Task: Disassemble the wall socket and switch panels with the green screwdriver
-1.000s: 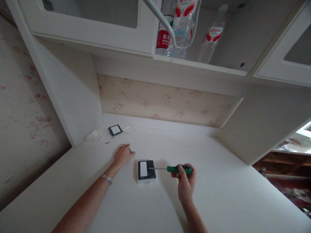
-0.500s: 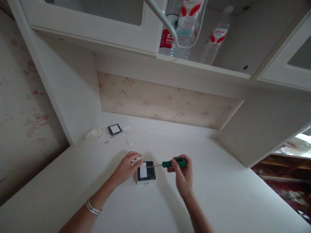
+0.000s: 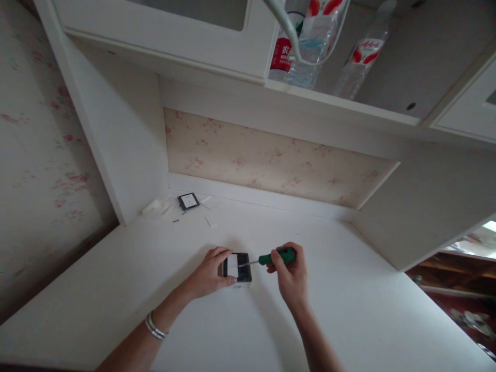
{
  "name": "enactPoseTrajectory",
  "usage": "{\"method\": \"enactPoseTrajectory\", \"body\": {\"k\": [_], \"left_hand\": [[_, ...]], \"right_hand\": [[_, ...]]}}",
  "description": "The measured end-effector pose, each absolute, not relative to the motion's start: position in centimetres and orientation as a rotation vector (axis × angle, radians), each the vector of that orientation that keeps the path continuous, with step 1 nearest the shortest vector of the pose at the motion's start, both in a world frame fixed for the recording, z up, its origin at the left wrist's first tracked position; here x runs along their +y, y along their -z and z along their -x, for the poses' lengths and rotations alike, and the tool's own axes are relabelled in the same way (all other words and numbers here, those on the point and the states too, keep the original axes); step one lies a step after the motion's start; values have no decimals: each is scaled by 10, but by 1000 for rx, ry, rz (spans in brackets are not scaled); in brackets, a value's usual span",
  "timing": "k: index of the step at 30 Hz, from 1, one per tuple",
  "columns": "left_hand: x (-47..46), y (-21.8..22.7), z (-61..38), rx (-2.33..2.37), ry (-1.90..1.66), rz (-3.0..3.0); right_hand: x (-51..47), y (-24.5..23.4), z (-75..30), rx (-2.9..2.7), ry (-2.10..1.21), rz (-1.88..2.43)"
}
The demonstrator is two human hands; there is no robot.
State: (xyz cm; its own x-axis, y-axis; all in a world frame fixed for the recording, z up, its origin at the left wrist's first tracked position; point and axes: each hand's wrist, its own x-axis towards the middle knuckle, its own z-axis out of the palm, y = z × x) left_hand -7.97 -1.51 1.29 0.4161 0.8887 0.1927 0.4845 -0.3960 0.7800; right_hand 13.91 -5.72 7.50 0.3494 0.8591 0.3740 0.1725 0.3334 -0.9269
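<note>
On the white desk sits a wall switch (image 3: 245, 273) with a dark frame and one white panel (image 3: 232, 266), set on a white box (image 3: 243, 284). My left hand (image 3: 206, 275) grips it from the left, fingers at the far edge and thumb at the near edge. A green-handled screwdriver (image 3: 279, 257) lies in my right hand (image 3: 292, 281), which is wrapped round the handle. Its metal shaft points left, and the tip is at the dark part of the switch beside the white panel. Whether the tip touches is too small to tell.
At the back left of the desk (image 3: 341, 299) lie a dark-framed socket (image 3: 188, 201), a thin white plate (image 3: 211, 221), small dark strips and crumpled clear plastic (image 3: 155, 207). Overhead, an open cabinet shelf holds water bottles (image 3: 364, 57), with a pale bent tube (image 3: 289, 28) in front.
My left hand has moved from above the switch's upper left corner to a grip around its left side. The screwdriver stays at the switch. The camera view has shifted slightly.
</note>
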Motion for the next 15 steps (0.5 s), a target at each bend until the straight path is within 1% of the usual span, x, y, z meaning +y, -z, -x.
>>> {"method": "enactPoseTrajectory", "body": {"k": [7, 11, 15], "left_hand": [[-11, -16, 83, 1096, -820, -1976], [-11, -17, 82, 1080, -814, -1977], [-10, -17, 81, 1093, -818, -1974]], "right_hand": [[-49, -50, -161, -858, -813, 1173], [-50, -34, -168, -762, -876, 1156], [-52, -29, -170, -736, -902, 1140]]}}
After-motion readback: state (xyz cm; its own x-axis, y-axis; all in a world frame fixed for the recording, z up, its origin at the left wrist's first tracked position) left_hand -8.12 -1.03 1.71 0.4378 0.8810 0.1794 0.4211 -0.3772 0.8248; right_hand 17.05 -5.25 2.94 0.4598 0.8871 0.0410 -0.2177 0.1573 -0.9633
